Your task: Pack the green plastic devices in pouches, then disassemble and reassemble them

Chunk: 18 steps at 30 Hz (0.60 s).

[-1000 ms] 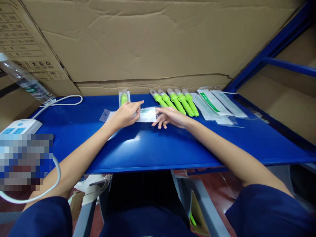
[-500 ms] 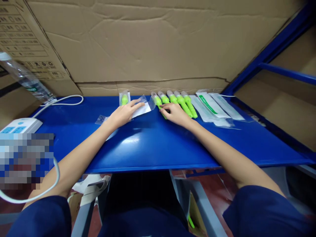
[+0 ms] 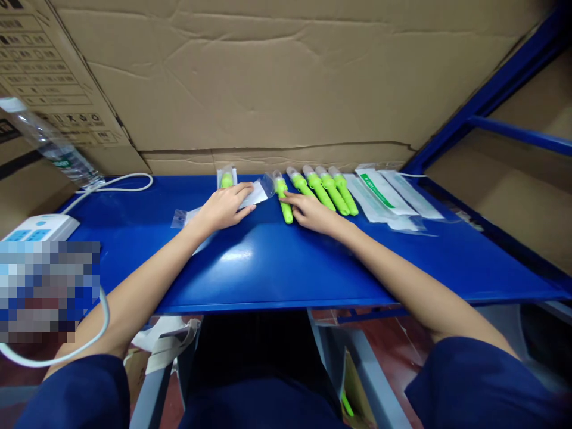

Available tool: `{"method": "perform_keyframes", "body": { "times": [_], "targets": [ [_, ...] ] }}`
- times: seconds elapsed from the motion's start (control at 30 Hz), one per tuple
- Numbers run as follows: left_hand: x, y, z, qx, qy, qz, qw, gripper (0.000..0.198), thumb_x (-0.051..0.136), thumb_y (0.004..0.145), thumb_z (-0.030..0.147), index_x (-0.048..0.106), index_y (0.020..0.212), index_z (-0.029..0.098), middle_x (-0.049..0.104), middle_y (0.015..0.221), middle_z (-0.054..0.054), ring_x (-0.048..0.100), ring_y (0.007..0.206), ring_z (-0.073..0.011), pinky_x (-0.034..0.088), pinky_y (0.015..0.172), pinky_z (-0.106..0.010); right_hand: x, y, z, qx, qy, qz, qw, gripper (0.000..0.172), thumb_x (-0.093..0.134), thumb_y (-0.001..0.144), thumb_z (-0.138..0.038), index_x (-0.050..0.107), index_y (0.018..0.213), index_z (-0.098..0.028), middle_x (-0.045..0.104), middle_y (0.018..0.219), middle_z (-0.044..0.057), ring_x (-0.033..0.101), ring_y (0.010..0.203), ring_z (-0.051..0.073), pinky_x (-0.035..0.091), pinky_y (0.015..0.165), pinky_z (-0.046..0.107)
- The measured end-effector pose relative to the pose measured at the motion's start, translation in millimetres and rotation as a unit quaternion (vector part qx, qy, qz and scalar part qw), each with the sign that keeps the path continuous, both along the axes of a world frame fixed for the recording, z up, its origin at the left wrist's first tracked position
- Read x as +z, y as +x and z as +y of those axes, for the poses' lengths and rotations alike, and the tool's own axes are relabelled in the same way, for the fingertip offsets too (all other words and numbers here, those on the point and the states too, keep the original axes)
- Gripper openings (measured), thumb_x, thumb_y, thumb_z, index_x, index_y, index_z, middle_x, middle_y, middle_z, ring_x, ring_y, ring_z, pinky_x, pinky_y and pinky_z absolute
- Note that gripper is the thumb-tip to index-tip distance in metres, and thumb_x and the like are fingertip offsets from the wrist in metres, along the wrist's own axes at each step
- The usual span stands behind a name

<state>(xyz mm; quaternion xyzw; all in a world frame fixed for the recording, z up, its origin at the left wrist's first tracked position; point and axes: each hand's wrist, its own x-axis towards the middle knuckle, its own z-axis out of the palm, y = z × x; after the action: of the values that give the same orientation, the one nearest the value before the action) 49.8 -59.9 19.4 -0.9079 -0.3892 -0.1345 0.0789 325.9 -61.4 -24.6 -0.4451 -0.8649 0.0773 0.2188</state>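
My left hand lies with fingers stretched out over a clear plastic sleeve with a white strip. Part of that sleeve shows beyond the fingertips, and the rest is under the hand. Just behind the hand, a wrapped lime-green piece lies in clear film, partly covered. My right hand has its fingertips closed on a lime-green stick with a clear cap. To the right of this stick, several like green sticks lie side by side in a slanted row.
Flat white packets, one with a green label, lie right of the sticks. At the left are a leaning plastic bottle, a white power strip and its cable. Cardboard walls the back of the blue table; a blue frame bar stands right.
My right hand has shifted slightly left and drawn the leftmost green stick away from the row. My left hand stays over the sleeve, its thumb spread further out.
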Motion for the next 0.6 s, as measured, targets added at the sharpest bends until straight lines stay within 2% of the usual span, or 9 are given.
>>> {"method": "perform_keyframes", "body": {
  "times": [0.13,0.2,0.33,0.47,0.6],
  "targets": [
    [-1.7,-1.0,2.1,0.014,0.008,-0.004,1.000,0.049,0.051,0.101,0.035,0.053,0.143,0.010,0.055,0.151,-0.018,0.055,0.139,-0.0320,0.045,0.115,-0.049,13.8,-13.0,-18.7,-0.012,-0.008,-0.002,1.000,0.047,0.041,0.088,-0.007,0.074,0.122,-0.011,0.072,0.127,0.017,0.069,0.120,0.031,0.051,0.109,0.048],
    [-3.5,-1.9,2.9,0.013,0.014,-0.015,1.000,0.049,0.052,0.101,0.035,0.053,0.144,0.012,0.056,0.151,-0.018,0.054,0.140,-0.0319,0.043,0.115,-0.051,18.0,-15.8,-24.2,-0.009,0.020,0.006,1.000,0.045,0.041,0.090,-0.009,0.073,0.121,-0.012,0.074,0.122,0.016,0.070,0.114,0.030,0.053,0.105,0.047],
    [-6.8,-3.3,4.5,0.000,0.019,-0.030,0.999,0.047,0.054,0.099,0.034,0.054,0.142,0.014,0.057,0.149,-0.018,0.054,0.139,-0.0312,0.041,0.117,-0.051,8.9,-11.2,-15.8,0.005,0.104,0.005,0.995,0.050,0.041,0.087,-0.008,0.065,0.130,-0.009,0.062,0.141,0.018,0.057,0.134,0.031,0.044,0.115,0.050],
    [-6.7,-2.9,4.8,-0.022,0.010,-0.022,0.999,0.047,0.056,0.098,0.033,0.056,0.141,0.013,0.058,0.148,-0.018,0.056,0.137,-0.0321,0.039,0.117,-0.054,-12.8,-4.7,3.4,0.006,0.101,0.003,0.995,0.059,0.041,0.087,-0.009,0.053,0.145,-0.010,0.046,0.158,0.017,0.041,0.150,0.030,0.033,0.124,0.054],
    [-4.9,-2.3,4.1,-0.030,0.002,-0.016,0.999,0.046,0.056,0.098,0.031,0.056,0.140,0.013,0.059,0.147,-0.018,0.059,0.134,-0.0331,0.040,0.115,-0.056,-17.9,-5.1,6.8,-0.013,0.077,-0.006,0.997,0.060,0.044,0.088,-0.011,0.051,0.147,-0.010,0.051,0.154,0.019,0.044,0.146,0.033,0.036,0.119,0.058]
  ]
}}
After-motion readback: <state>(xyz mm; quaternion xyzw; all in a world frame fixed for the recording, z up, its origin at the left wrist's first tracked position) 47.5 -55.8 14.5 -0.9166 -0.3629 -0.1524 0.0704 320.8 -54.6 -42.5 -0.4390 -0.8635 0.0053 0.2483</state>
